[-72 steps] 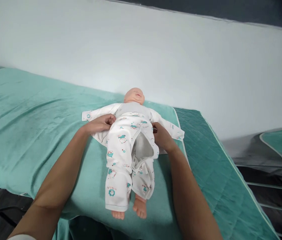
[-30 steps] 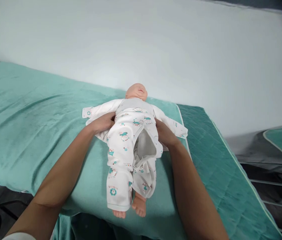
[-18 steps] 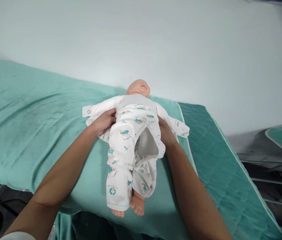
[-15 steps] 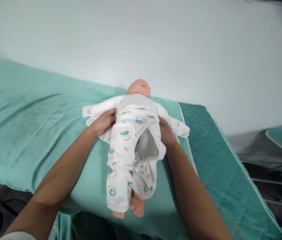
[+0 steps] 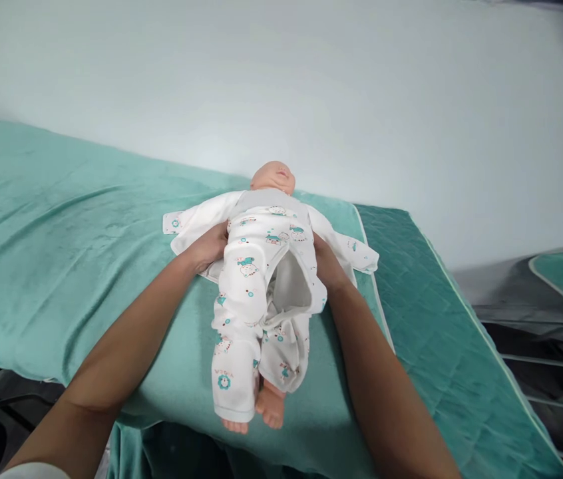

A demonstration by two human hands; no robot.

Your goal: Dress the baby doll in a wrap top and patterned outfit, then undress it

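1. The bed (image 5: 62,253), under a green plush cover, carries everything. It will give under pressure, so anything pressed on it sinks a little.

2. The baby doll (image 5: 261,279) lies on its back near the bed's near edge, head toward the wall and bare feet toward the person. It looks light, with a firm moulded head and feet. The body is hidden by clothing, so I cannot tell how stiff it is. The sides of the waist look the best place to take hold, since limp limbs would flop if it were lifted by them.

3. The printed white trousers (image 5: 249,313) cover the legs and come up over the belly. The cloth is soft, thin and stretchy-looking, easily bunched. One flap is folded open at the crotch, showing a grey lining. The waistband edge at each hip gives the surest grip.

4. The white jacket (image 5: 196,223) lies spread open beneath the doll, sleeves out to both sides. It is limp and likely to shift.

5. The left hand (image 5: 209,247) reaches in palm-down at the doll's side, with its fingers curled closed on the trousers at the waist.

6. The right hand (image 5: 326,263) mirrors it on the other hip, forearm stretched forward. Its fingers are tucked against the fabric, and they are hidden enough that I cannot tell how firmly they grip.
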